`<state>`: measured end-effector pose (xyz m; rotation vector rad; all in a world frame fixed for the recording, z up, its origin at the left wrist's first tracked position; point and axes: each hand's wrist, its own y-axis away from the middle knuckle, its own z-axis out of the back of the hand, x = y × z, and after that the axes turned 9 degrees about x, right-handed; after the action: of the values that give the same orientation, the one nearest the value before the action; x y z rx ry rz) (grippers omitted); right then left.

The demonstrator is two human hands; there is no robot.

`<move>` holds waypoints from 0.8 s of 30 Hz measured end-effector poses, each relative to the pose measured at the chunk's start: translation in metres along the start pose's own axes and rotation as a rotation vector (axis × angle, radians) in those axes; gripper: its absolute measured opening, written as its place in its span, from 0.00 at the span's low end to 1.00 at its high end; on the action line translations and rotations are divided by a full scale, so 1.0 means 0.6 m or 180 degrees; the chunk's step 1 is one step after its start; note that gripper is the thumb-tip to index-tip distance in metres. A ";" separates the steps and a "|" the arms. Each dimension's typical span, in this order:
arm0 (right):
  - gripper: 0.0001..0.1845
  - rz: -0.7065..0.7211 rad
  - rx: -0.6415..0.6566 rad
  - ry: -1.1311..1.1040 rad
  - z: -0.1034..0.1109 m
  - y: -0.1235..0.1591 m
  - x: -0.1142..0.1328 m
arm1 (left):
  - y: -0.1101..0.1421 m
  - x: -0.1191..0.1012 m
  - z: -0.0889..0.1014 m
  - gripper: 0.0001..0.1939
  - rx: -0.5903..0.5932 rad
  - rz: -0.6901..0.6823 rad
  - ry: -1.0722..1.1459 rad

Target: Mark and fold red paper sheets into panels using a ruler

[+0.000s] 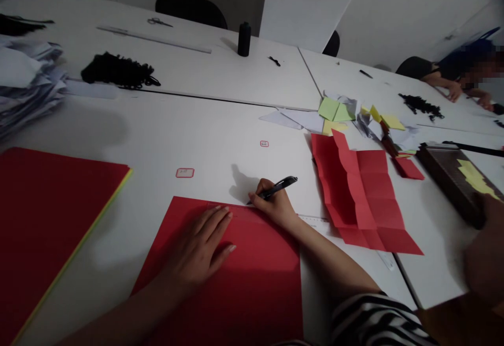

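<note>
A red sheet of paper [244, 278] lies on the white table [177, 136] in front of me. My left hand [199, 249] rests flat on it, fingers stretched out and together. A clear ruler [315, 223] lies along the sheet's top edge, partly under my hands. My right hand [273, 204] is closed round a black pen [277, 187], its tip touching the sheet's top edge near the ruler.
A creased, unfolded red sheet [362, 199] lies to the right. A stack of red and yellow paper [47, 220] sits at the left. Green and yellow scraps [338, 112], a paper cutter [452, 178], a black bottle [244, 39], scissors [159, 21] and another person's hands [457, 90] are farther off.
</note>
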<state>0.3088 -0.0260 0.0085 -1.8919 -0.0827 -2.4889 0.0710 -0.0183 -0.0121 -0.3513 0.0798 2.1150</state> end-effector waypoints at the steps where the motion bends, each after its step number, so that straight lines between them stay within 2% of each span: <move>1: 0.14 0.0001 0.0006 -0.0010 0.000 0.000 0.000 | 0.000 0.000 0.000 0.30 -0.0012 -0.0002 -0.0004; 10: 0.13 -0.0023 -0.0167 0.0084 -0.008 0.005 -0.003 | 0.001 0.001 -0.002 0.29 -0.0025 -0.0038 -0.0022; 17: 0.14 -0.0072 0.0014 0.0240 -0.007 0.006 -0.005 | 0.001 0.001 0.000 0.29 0.0089 0.0020 0.0049; 24: 0.14 -0.0008 0.0073 0.0222 -0.007 0.005 -0.010 | 0.001 -0.001 -0.001 0.29 -0.0022 -0.0028 -0.0083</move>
<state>0.3062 -0.0295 0.0019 -1.7956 -0.1124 -2.5414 0.0711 -0.0189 -0.0129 -0.3277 0.0558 2.1111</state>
